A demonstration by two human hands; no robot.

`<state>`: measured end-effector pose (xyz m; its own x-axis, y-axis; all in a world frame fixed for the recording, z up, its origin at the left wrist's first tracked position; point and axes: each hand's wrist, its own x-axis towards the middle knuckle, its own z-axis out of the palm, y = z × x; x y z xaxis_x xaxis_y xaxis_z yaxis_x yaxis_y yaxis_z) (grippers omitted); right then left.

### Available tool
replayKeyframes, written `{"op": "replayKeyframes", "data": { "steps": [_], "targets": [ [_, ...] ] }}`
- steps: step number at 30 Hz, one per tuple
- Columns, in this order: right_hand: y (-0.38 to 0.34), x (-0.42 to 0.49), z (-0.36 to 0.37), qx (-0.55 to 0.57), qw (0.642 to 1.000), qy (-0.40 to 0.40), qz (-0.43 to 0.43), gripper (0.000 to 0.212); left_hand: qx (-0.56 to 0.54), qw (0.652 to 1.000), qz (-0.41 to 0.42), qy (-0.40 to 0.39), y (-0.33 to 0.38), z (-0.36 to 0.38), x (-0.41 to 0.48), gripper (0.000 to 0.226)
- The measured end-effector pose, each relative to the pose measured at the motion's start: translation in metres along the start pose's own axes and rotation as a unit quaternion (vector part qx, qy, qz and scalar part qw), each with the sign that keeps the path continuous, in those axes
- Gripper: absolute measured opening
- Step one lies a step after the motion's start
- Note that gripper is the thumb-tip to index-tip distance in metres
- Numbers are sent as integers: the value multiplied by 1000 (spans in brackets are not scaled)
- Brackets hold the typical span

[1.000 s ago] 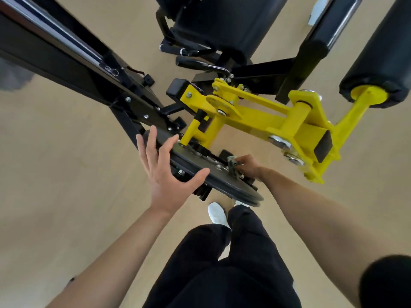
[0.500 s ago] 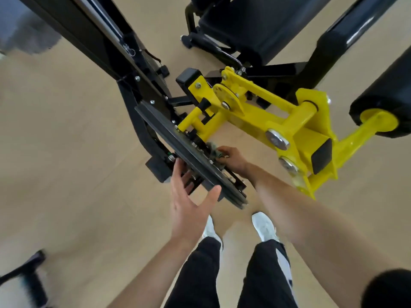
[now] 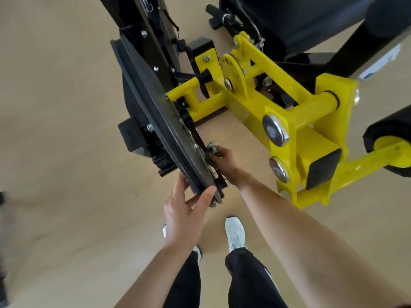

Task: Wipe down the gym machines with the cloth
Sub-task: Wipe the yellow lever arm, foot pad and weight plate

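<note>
A crumpled grey cloth (image 3: pixel 212 147) is gripped in the right hand (image 3: pixel 224 163) and pressed against the right face of the black plate (image 3: pixel 160 116), near its lower end. That end is pinched between thumb and fingers of the left hand (image 3: pixel 180 218), beside the yellow frame (image 3: pixel 255 103).
</note>
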<state>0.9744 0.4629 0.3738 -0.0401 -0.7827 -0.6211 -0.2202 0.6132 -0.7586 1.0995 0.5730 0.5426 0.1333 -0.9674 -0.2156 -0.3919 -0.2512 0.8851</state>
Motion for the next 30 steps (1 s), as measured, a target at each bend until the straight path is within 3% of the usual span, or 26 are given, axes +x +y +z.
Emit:
{"op": "replayKeyframes", "data": {
  "steps": [4,7,11,20,25,30],
  "targets": [
    [-24,12,-1,14,996,4,-88,37,-31,999,14,4,-5,1,1,46],
    [-27,22,-3,-18,995,-12,-102,44,-55,998,33,15,-5,4,0,44],
    [5,20,-5,-65,996,-17,-65,46,-76,996,45,20,-9,8,-1,48],
    [86,-7,-4,-50,997,-22,47,39,-67,996,56,16,-13,5,-1,41],
    [89,-10,-2,-116,991,19,71,17,-62,996,60,4,-13,5,-1,41],
    [87,-4,-8,-172,979,77,79,14,-73,995,68,-1,-14,3,-1,48]
  ]
}}
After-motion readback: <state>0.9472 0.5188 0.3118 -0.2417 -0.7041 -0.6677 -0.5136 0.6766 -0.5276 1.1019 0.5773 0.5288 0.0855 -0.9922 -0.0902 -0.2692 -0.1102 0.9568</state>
